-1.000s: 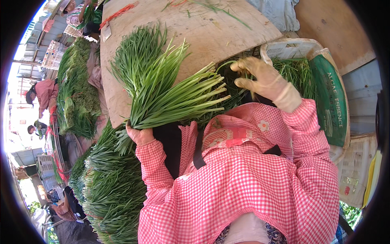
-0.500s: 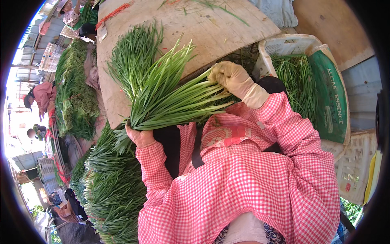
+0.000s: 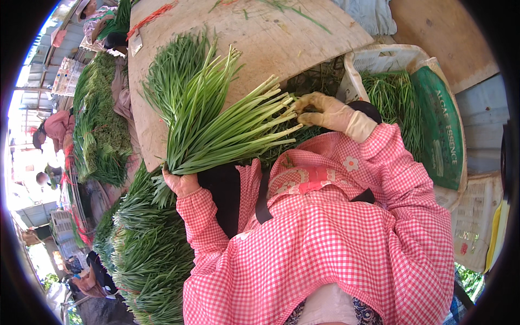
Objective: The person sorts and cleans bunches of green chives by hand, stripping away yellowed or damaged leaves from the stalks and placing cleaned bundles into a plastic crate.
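A fanned bunch of garlic chives (image 3: 233, 132) lies across the front of me, pale cut ends to the right. My bare left hand (image 3: 181, 182) is closed around its leafy end. At the pale ends, my right hand (image 3: 325, 112) wears a cream glove. Its fingers are bent, with a gap between thumb and fingers, and nothing shows between them. The fingertips are close beside the stem ends; whether they touch, I cannot tell. Another pile of chives (image 3: 176, 73) rests on the wooden board (image 3: 303, 46) just beyond the bunch.
A white crate (image 3: 387, 52) with loose greens and a green sack (image 3: 439, 127) stands at the right. Large stacks of bundled chives fill the lower left (image 3: 151, 249) and far left (image 3: 97, 119). Red ties (image 3: 151, 19) lie on the board. Other people work at the far left.
My right hand has drawn off the stem ends toward the right and its fingers have loosened. The left hand has shifted slightly left with the bunch, whose stems now spread more.
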Demonstrator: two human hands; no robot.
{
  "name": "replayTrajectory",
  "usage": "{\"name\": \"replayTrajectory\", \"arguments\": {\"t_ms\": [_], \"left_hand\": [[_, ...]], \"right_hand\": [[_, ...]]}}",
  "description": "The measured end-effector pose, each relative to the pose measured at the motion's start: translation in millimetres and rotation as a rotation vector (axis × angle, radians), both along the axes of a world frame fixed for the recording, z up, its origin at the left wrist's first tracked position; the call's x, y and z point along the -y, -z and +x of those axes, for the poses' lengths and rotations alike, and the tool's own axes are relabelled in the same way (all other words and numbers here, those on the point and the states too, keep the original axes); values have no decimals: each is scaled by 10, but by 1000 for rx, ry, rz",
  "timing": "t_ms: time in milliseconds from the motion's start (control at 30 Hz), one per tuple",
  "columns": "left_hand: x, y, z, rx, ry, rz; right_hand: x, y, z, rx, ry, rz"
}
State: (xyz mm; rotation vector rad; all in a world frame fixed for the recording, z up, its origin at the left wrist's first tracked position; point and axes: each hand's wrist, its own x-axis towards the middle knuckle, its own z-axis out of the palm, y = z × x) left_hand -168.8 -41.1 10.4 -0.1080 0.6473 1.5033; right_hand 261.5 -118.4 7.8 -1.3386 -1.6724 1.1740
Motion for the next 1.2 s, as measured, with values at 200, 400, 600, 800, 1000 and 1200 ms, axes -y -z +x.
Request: {"name": "replayTrajectory", "arguments": {"t_ms": [200, 400, 600, 800, 1000, 1200], "left_hand": [[5, -92, 138, -71, -113, -101], [77, -44, 79, 57, 60, 12], [-1, 46, 129, 102, 94, -18], [-9, -20, 16, -54, -12, -42], [-23, -92, 125, -110, -83, -137], [-22, -62, 40, -83, -44, -109]], "right_hand": [[-66, 9, -507, -754, -105, -324], [148, -270, -639, -1347, 129, -603], [275, -400, -556, -1246, 170, -405], [283, -616, 170, -1383, 426, -219], [428, -698, 402, -467, 386, -339], [377, -414, -375, -305, -5, -322]]}}
